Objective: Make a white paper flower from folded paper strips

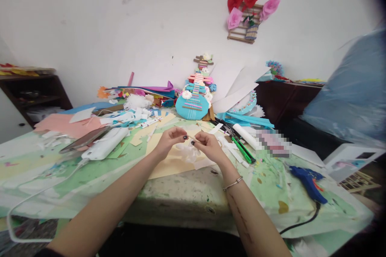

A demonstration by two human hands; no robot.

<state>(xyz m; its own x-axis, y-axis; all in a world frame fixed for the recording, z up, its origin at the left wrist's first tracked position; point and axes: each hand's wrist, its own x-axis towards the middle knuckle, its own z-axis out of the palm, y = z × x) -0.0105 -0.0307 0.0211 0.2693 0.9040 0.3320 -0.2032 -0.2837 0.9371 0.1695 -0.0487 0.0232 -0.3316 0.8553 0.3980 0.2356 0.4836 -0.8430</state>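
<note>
My left hand (pixel 171 141) and my right hand (pixel 208 145) meet at the middle of the table, thumbs and fingertips pinched. A small pale strip (pixel 191 138) stretches between the two pinches; its material is too small to make out. Just beneath the fingers is a ruffled white paper piece (pixel 188 153), and I cannot tell whether it hangs from the strip or lies on the sheet. Under both hands spreads a cream paper sheet (pixel 159 169). A blue paper guitar (pixel 192 107) with white flowers stands behind, against the wall.
At right are a blue glue gun (pixel 309 182) with a black cord, a green cutter (pixel 241 149) and a white roll (pixel 245 136). A white power bank (pixel 105 144) with a cable, a phone (pixel 86 139) and salmon paper (pixel 68 125) lie left. Paper scraps cover the back.
</note>
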